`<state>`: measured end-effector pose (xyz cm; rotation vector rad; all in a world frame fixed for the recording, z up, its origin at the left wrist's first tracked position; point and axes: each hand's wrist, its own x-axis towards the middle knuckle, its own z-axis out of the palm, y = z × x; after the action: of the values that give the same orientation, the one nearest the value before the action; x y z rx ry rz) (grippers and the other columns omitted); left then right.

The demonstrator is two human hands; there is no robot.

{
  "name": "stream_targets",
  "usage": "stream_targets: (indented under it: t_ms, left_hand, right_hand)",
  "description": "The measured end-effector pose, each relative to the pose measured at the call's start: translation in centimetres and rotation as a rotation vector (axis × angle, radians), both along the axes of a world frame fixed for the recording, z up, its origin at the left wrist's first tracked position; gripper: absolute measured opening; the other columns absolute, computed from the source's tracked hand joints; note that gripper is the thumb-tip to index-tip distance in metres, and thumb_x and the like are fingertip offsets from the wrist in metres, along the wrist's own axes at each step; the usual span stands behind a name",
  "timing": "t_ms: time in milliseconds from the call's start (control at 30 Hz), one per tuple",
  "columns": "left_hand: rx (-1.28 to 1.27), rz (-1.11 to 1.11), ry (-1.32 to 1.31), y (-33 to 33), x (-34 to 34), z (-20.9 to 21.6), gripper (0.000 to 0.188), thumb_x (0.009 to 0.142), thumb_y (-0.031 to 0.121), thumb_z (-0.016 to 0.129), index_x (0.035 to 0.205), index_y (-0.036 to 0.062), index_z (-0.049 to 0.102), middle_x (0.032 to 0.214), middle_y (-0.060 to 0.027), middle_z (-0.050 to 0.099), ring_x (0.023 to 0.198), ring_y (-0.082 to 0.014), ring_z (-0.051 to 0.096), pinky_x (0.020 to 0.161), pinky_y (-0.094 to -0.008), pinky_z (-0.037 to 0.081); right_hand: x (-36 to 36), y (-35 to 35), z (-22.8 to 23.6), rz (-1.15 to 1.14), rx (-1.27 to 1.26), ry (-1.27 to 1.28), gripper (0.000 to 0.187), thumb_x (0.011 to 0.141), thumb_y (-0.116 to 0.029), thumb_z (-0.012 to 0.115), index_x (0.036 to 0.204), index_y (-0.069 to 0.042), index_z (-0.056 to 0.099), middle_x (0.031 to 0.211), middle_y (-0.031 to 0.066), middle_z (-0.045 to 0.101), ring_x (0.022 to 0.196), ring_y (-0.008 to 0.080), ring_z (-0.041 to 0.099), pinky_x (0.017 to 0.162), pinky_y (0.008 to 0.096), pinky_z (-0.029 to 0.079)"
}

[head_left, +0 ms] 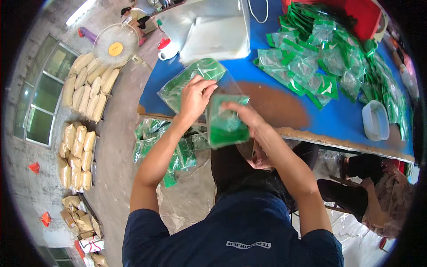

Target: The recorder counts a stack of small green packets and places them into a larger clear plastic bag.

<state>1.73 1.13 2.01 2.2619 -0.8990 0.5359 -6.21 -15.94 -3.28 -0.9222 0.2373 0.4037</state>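
Observation:
My left hand is above the near edge of the blue table, thumb and fingers pinched at the edge of a see-through plastic bag. Under and beyond it lies a larger see-through bag with green printing, flat on the tabletop. My right hand, a little smeared by motion, grips a green packet in see-through plastic. That packet hangs over the table edge just right of my left wrist, and its top meets the bag at my left fingers. How far the packet sits inside the bag I cannot tell.
A large heap of green packets covers the table's far right. Nearby stand a white plastic tub and, at the back, a stack of see-through bags. More green packets hang below the table edge. A person sits at my right.

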Motion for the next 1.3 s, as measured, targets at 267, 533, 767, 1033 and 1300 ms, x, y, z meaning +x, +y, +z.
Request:
stream_targets:
  t_ms: [267, 533, 767, 1033, 1300]
  left_hand:
    - [0.052, -0.040, 0.078, -2.5, -1.9, 0.7, 0.013, 0.083, 0.010, 0.074, 0.094, 0.0028, 0.074, 0.077, -0.0083, 0.060, 0.061, -0.0192, 0.062, 0.057, -0.0313, 0.050]
    - [0.114, -0.109, 0.030, -4.4, -3.4, 1.2, 0.010, 0.083, 0.010, 0.070, 0.091, 0.0045, 0.073, 0.082, -0.0103, 0.062, 0.071, -0.0291, 0.064, 0.065, -0.0387, 0.052]
    - [0.041, -0.141, -0.012, -6.7, -4.5, 3.1, 0.009, 0.083, 0.009, 0.071, 0.090, 0.0042, 0.073, 0.079, -0.0098, 0.062, 0.068, -0.0264, 0.064, 0.062, -0.0364, 0.052]
    - [-0.215, -0.132, 0.025, -7.9, -3.7, 4.8, 0.006, 0.084, 0.002, 0.073, 0.090, 0.0014, 0.074, 0.072, -0.0037, 0.058, 0.059, -0.0078, 0.053, 0.053, -0.0233, 0.043]
    - [-0.321, -0.199, 0.173, -10.3, -5.1, 4.1, 0.009, 0.083, 0.005, 0.075, 0.090, 0.0015, 0.072, 0.078, -0.0058, 0.062, 0.065, -0.0085, 0.055, 0.054, -0.0244, 0.045]
  right_hand:
    - [0.1, 0.4, 1.7, 0.117, -0.097, -0.014, 0.046, 0.083, -0.029, 0.071, 0.119, -0.002, 0.062, 0.109, 0.0113, 0.067, 0.094, 0.0208, 0.067, 0.079, 0.0364, 0.056]
    - [-0.1, -1.4, -0.5, -0.123, 0.095, -0.022, 0.042, 0.090, -0.033, 0.066, 0.121, -0.006, 0.060, 0.108, 0.0086, 0.067, 0.090, 0.0192, 0.068, 0.077, 0.0360, 0.058]
    - [1.4, -1.2, 2.3, -0.029, -0.317, -0.203, 0.041, 0.095, -0.036, 0.059, 0.126, -0.010, 0.058, 0.126, 0.0069, 0.059, 0.115, 0.0166, 0.055, 0.097, 0.0370, 0.047]
    - [6.1, -0.6, 0.4, 0.139, -0.083, -0.213, 0.051, 0.097, -0.056, 0.043, 0.119, -0.014, 0.063, 0.131, 0.0076, 0.058, 0.128, 0.0194, 0.048, 0.103, 0.0401, 0.042]
    - [-3.8, 1.6, 0.9, -0.462, 0.702, -0.217, 0.083, 0.095, -0.071, 0.032, 0.150, -0.009, 0.030, 0.151, 0.0085, 0.039, 0.140, 0.0260, 0.036, 0.115, 0.0443, 0.028]
